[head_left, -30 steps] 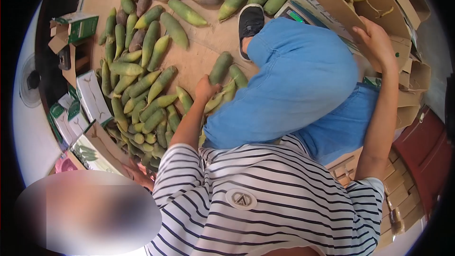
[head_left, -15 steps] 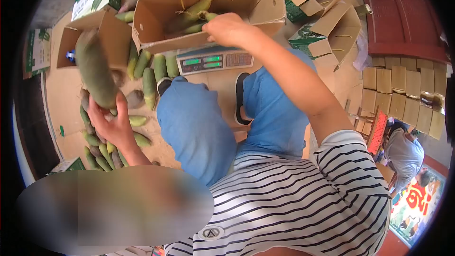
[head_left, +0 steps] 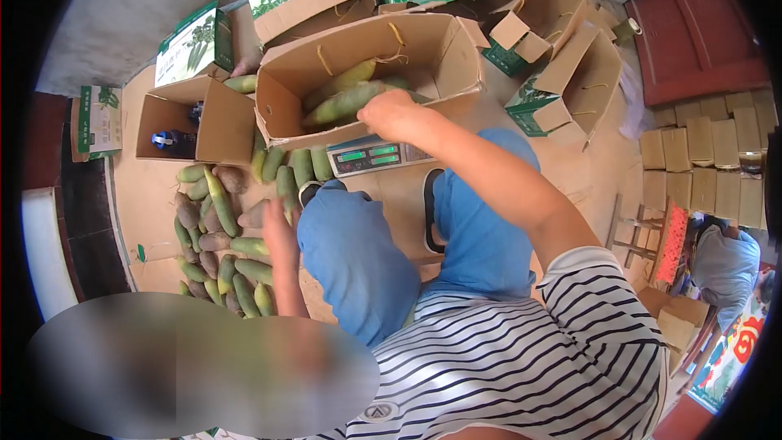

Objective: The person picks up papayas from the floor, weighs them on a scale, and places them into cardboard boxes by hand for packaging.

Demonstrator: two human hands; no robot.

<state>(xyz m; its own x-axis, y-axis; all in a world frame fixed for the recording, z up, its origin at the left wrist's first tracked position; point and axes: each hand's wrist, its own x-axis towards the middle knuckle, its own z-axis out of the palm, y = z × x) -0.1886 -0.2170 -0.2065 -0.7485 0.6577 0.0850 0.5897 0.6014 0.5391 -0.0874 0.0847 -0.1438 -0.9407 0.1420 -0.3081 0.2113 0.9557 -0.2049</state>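
Observation:
Inside the open cardboard box [head_left: 326, 57] lie several green radishes. My right hand [head_left: 395, 114] reaches over its near wall, fingers closed round the end of a large green radish [head_left: 346, 106]. Another, yellower green radish [head_left: 354, 75] lies behind that one. Low beside my left knee is my left hand [head_left: 281, 232], smeared by motion. Its fingers are right by an upright green radish [head_left: 287, 186] and a brownish-purple radish [head_left: 254, 214]; I cannot tell whether it grips either. The box overlaps a digital scale [head_left: 379, 156] with lit green displays.
A pile of green and brownish radishes [head_left: 216, 240] covers the floor at left. A smaller carton [head_left: 224, 122] holding dark blue items stands behind it. More open cartons [head_left: 570, 73] are at back right. A person [head_left: 725, 265] is at far right, near stacked boxes [head_left: 696, 147].
My left hand has dropped right and down towards the floor; the big radish it held up is no longer in it. My right hand now grips a radish lying in the box. The view has shifted.

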